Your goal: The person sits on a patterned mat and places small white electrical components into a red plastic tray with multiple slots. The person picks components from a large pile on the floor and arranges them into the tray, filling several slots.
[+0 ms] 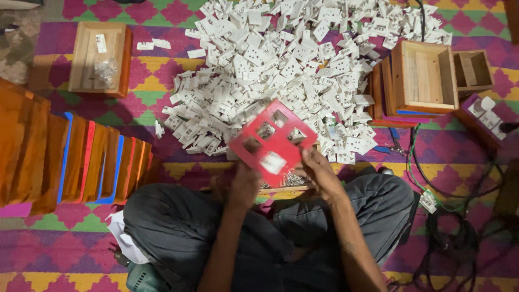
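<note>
Hands both grip a red plate point(273, 141), held tilted above the lap of a person sitting cross-legged on a patterned mat point(162, 86). Left hand point(243, 184) closes on the plate's lower left edge; right hand point(319, 170) pinches its lower right edge. Plate has several cutouts; one white insert point(273, 162) appears seated near the bottom, the others look open, though motion blur limits certainty. Judged early in the fitting: one slot filled, the rest unfilled. Big heap of white sockets point(281, 70) lies on the mat just beyond the plate. Row of wooden boxes point(81, 162) stands at left, an open box point(100, 57) at upper left, another point(424, 75) at right near green cables point(427, 189).
</note>
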